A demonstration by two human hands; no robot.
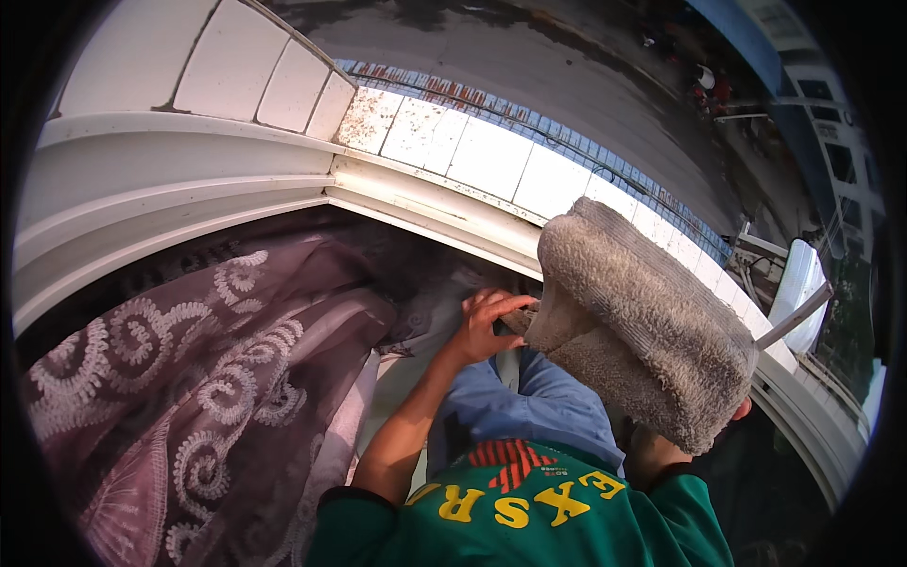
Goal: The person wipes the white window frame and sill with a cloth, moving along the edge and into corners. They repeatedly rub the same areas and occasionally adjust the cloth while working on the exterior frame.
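A thick grey-beige terry towel [638, 319], folded over in a wide roll, is held up before me at the window opening. On its left, the fingers and thumb of my left hand [485, 326] pinch a corner of the cloth. My right hand [742, 408] is mostly hidden behind the towel's lower right end, with only fingertips showing at the edge; it supports the cloth there. From behind the towel's right end a thin stick [797, 315] juts out; what it belongs to is hidden.
A white window frame [255, 184] meets at a corner ahead, with a white tiled ledge [489, 156] outside it. Sheer purple curtain [234, 397] with white scrolls hangs at left. Far below lies a street [496, 49]. An outdoor fixture [797, 294] stands beyond the ledge at right.
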